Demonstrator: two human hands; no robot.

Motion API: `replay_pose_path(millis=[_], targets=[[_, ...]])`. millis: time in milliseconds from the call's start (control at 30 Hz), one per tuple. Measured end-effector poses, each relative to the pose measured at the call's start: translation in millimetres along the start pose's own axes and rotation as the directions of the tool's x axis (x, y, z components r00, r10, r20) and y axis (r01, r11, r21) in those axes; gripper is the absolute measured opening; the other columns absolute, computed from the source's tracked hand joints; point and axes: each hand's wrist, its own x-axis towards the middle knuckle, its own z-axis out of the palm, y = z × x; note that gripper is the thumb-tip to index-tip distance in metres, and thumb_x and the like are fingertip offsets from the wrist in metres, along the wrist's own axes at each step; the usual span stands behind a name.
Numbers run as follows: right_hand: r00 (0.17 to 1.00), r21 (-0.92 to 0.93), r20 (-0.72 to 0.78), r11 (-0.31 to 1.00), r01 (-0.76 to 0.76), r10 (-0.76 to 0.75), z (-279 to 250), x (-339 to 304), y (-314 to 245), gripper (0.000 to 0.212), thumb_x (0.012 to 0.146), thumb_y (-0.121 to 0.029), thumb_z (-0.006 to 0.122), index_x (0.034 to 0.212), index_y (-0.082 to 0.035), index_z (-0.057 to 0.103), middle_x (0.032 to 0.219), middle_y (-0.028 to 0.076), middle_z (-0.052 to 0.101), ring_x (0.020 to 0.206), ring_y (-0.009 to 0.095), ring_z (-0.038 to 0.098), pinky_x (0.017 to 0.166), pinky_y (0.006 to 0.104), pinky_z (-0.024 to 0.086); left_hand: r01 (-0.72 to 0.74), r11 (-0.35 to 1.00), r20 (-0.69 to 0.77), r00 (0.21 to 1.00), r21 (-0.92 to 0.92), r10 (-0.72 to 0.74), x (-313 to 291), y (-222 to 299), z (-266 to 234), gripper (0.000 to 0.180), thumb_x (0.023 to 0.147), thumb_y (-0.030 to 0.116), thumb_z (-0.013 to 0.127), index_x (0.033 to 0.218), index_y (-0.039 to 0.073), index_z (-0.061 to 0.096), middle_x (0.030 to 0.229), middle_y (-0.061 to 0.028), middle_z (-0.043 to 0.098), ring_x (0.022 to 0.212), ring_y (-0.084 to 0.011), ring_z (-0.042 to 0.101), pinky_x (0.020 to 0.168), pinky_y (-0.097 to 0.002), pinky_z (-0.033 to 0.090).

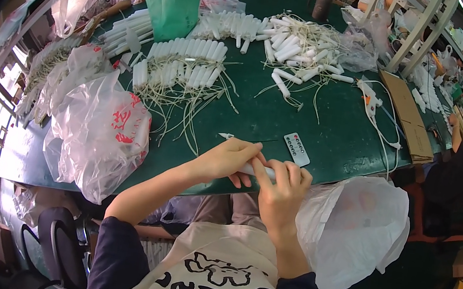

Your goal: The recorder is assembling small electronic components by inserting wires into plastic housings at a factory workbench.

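Above the near edge of the green table, my left hand [234, 158] and my right hand [283, 188] come together around a white candle-like tube [263, 172]. Fingers of both hands are closed on it and cover most of its length. Just beyond my left hand, a small white pointed piece [225, 136] shows; whether it joins the tube I cannot tell. A flat white remote control [297, 149] with dark buttons lies past my right hand. Farther off to the left are rows of similar white tubes [188, 50] with thin pale wires trailing toward me.
A loose pile of wired white tubes [293, 44] lies far right of centre. A green bag [171, 9] stands behind the rows. Clear plastic bags [101, 126] bulge at the left; a white bag [355, 233] hangs at the right edge. A power strip [370, 99] trails a cord.
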Motion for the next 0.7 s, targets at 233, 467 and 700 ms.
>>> replay_pose_path(millis=[233, 467, 700], targets=[[0.996, 0.057, -0.031, 0.995, -0.084, 0.085, -7.5, 0.0, 8.5, 0.036, 0.066, 0.0, 0.065, 0.096, -0.019, 0.071, 0.086, -0.001, 0.055, 0.084, 0.02, 0.05, 0.077, 0.0368, 0.036, 0.017, 0.987, -0.118, 0.993, 0.159, 0.002, 9.6, -17.2, -20.0, 0.045, 0.099, 0.039, 0.039, 0.089, 0.001, 0.062, 0.067, -0.0065, 0.063, 0.046, -0.0063, 0.042, 0.04, -0.0225, 0.033], [0.998, 0.061, -0.049, 0.997, -0.037, 0.039, 0.6, 2.9, -1.7, 0.034, 0.068, -0.002, 0.066, 0.097, -0.018, 0.071, 0.086, -0.001, 0.055, 0.087, 0.02, 0.05, 0.078, 0.0368, 0.034, 0.089, 0.995, -0.151, 0.985, 0.052, -0.08, 9.7, -11.7, -8.0, 0.054, 0.098, 0.049, 0.033, 0.084, 0.004, 0.06, 0.063, 0.0001, 0.05, 0.049, -0.0061, 0.039, 0.042, -0.0209, 0.03], [0.978, 0.093, -0.084, 0.978, -0.185, 0.192, -4.9, 3.1, 5.5, 0.04, 0.07, 0.003, 0.069, 0.108, -0.008, 0.066, 0.085, 0.004, 0.061, 0.076, 0.022, 0.053, 0.076, 0.0361, 0.039, -0.13, 0.991, -0.144, 0.98, 0.039, 0.134, 7.5, -30.4, -27.8, 0.051, 0.097, 0.049, 0.04, 0.089, 0.002, 0.06, 0.066, 0.0026, 0.044, 0.056, -0.0044, 0.037, 0.046, -0.0215, 0.027]])
